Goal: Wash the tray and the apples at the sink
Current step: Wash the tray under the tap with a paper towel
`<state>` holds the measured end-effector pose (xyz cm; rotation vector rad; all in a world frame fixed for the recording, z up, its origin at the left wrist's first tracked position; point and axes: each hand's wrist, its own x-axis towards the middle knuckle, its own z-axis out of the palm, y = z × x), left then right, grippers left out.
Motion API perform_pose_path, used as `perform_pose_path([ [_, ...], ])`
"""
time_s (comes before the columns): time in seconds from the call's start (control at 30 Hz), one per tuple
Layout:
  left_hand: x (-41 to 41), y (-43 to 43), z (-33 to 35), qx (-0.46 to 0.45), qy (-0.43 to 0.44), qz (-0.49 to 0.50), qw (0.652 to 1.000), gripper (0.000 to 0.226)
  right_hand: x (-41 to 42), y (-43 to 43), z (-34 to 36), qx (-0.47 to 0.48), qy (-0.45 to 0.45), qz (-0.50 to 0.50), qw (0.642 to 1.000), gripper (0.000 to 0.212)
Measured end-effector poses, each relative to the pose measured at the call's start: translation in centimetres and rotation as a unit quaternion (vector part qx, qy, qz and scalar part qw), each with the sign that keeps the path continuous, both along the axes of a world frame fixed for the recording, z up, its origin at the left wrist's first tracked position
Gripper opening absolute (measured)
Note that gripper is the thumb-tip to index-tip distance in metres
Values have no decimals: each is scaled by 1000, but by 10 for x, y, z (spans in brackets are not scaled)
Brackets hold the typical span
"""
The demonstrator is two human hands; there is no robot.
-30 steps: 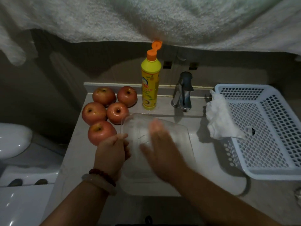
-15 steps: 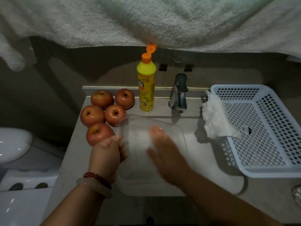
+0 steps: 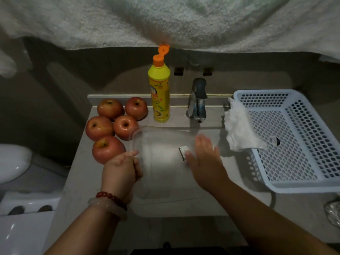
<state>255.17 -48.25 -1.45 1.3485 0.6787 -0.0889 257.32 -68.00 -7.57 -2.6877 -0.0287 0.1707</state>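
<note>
Head view: left hand (image 3: pixel 120 167) has its grip curled on the clear tray (image 3: pixel 161 153) rim; right hand (image 3: pixel 206 161), grip wide, presses flat inside, apples (image 3: pixel 110 126) beside

Left hand (image 3: pixel 122 167) grips the left rim of the clear tray (image 3: pixel 161 162) over the sink (image 3: pixel 211 205), right hand (image 3: pixel 205 159) flat inside it, fingers spread. Five apples (image 3: pixel 110 131) sit on the counter to the left, soap bottle (image 3: pixel 159 92) with its cap flipped up beside the tap (image 3: pixel 197 100). A cloth (image 3: pixel 239 129) hangs over the white basket (image 3: pixel 294 140) on the right.
</note>
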Motion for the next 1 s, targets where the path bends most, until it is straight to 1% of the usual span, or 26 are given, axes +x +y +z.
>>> perform_pose_path([
  [0.03, 1, -6, -2, 3, -1, -6, 1000, 17, -1, 15, 8, 26, -20, 27, 999, 88],
  [0.1, 3, -15, -4, 10, -1, -21, 1000, 20, -17, 50, 27, 78, -49, 153, 984, 72],
  [0.13, 4, -16, -3, 16, -1, -25, 1000, 21, -26, 59, 31, 92, -59, 206, 972, 66],
  [0.17, 5, -15, -1, 19, -4, -25, 1000, 20, -28, 57, 31, 93, -72, 229, 966, 62],
  [0.2, 5, -13, 0, 15, -7, -18, 1000, 19, -22, 45, 26, 95, -70, 204, 972, 61],
  [0.23, 6, -9, 1, 9, -11, -6, 1000, 18, -12, 29, 16, 93, -46, 148, 984, 64],
  [0.3, 7, -3, 1, 7, -19, 9, 1000, 19, 5, -5, 1, 46, 8, 31, 998, 79],
  [0.33, 7, -4, 0, 12, -20, 10, 1000, 21, 8, -15, -3, 19, 9, 9, 1000, 86],
  [0.37, 7, -5, -2, 17, -21, 10, 1000, 23, 7, -14, -3, 14, -5, 26, 1000, 87],
  [0.43, 7, -11, -5, 22, -17, 2, 1000, 23, -5, 10, 7, 55, -29, 123, 990, 78],
  [0.5, 7, -15, -8, 18, -9, -9, 1000, 22, -23, 34, 21, 79, -55, 245, 965, 70],
  [0.53, 6, -14, -9, 15, -5, -13, 1000, 20, -29, 38, 24, 81, -76, 295, 949, 68],
  [0.57, 5, -12, -10, 14, -3, -14, 1000, 19, -31, 35, 26, 85, -86, 325, 938, 65],
  [0.6, 4, -9, -10, 19, -3, -13, 1000, 21, -30, 27, 31, 102, -82, 323, 937, 63],
  [0.63, 3, -6, -11, 30, -6, -14, 999, 27, -26, 18, 35, 128, -87, 291, 944, 61],
  [0.67, 3, -3, -11, 44, -7, -17, 999, 32, -19, 9, 42, 151, -113, 245, 951, 61],
  [0.7, 3, -2, -12, 54, -5, -18, 998, 34, -9, 0, 52, 159, -161, 191, 955, 60],
  [0.77, 4, -2, -15, 54, 4, -9, 998, 39, 22, -18, 72, 117, -278, 85, 950, 53],
  [0.8, 6, -3, -18, 50, 11, -2, 999, 40, 41, -26, 84, 85, -302, 42, 949, 52],
  [0.83, 8, -6, -20, 48, 17, 4, 999, 39, 59, -31, 96, 57, -297, 10, 953, 54],
  [0.9, 14, -11, -25, 35, 25, 16, 999, 34, 90, -37, 109, 2, -257, -12, 966, 61],
  [0.93, 16, -14, -27, 26, 25, 22, 999, 32, 100, -38, 109, -23, -251, -5, 968, 62],
  [1.0, 19, -17, -31, 20, 24, 27, 999, 28, 113, -38, 108, -59, -269, 20, 961, 58],
])
